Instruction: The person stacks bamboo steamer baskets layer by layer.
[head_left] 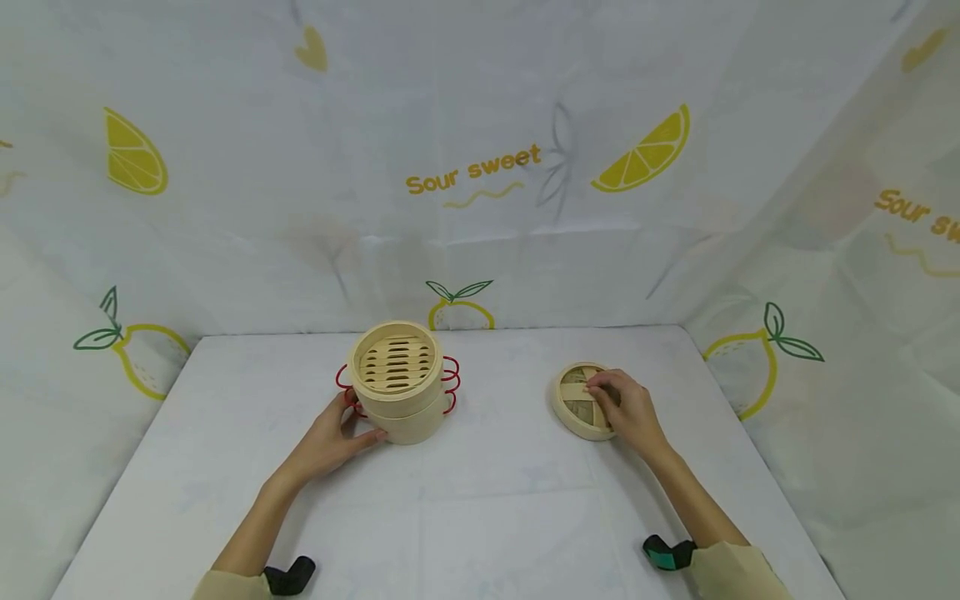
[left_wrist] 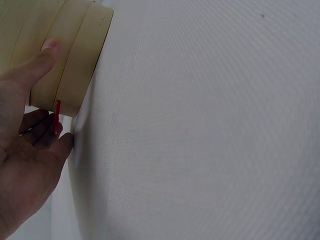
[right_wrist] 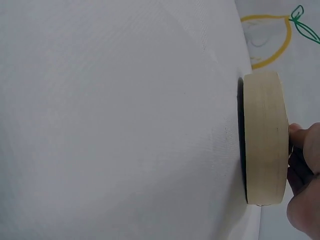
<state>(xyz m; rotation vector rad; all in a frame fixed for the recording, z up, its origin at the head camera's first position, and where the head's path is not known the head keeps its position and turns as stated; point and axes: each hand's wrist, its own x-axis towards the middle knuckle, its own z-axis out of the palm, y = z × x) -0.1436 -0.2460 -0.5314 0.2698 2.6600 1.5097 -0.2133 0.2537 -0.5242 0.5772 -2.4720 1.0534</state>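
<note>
A stacked bamboo steamer (head_left: 397, 375) with a slatted top tier and red loop handles stands left of centre on the white table. My left hand (head_left: 333, 437) holds it from the left, thumb against the front wall and the other fingers round by a red handle (left_wrist: 57, 117). To the right is the round bamboo steamer lid (head_left: 573, 392), with crossed strips on its woven top. The fingers and thumb of my right hand (head_left: 630, 408) pinch the lid at the top centre. In the right wrist view, the lid's side (right_wrist: 265, 140) shows close over the tabletop, a dark shadow along its lower edge.
The white tabletop (head_left: 480, 533) reaches back to a hanging white cloth (head_left: 480, 258) printed with lemons and lettering. More of that cloth hangs at the left and right sides. Each wrist wears a black device (head_left: 291, 577) near the table's front.
</note>
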